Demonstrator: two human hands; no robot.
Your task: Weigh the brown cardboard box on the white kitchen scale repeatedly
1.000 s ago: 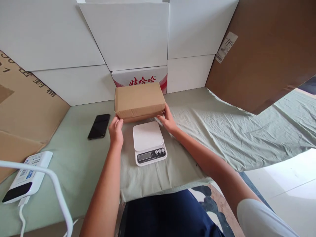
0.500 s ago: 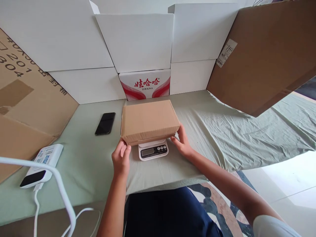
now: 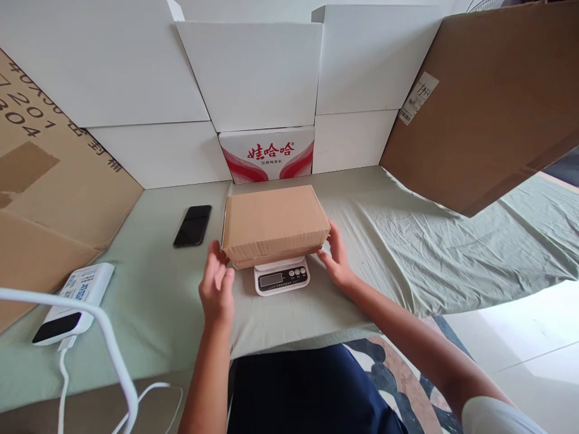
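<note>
A closed brown cardboard box (image 3: 275,220) rests on a small white digital kitchen scale (image 3: 283,277), covering its platform and overhanging it on both sides. The scale's dark display and round buttons show in front of the box; no reading can be made out. At the box's front left corner is my left hand (image 3: 218,286), thumb and fingers spread, fingertips close beside the cardboard. My right hand (image 3: 337,259) is at the front right corner, its fingers along the side and thumb apart near the lower edge. Whether it still touches the box is hard to tell.
A black smartphone (image 3: 193,226) lies left of the box on the green cloth (image 3: 149,265). Farther left is a white device (image 3: 76,301) with a cable plugged in; a thick white tube (image 3: 106,322) curves in front. White boxes (image 3: 253,72) and large brown cartons (image 3: 488,102) wall the table.
My left hand has loosened from the box's corner and moved slightly left, its fingers spreading. My right hand has eased a little outward. The box has settled very slightly lower on the scale.
</note>
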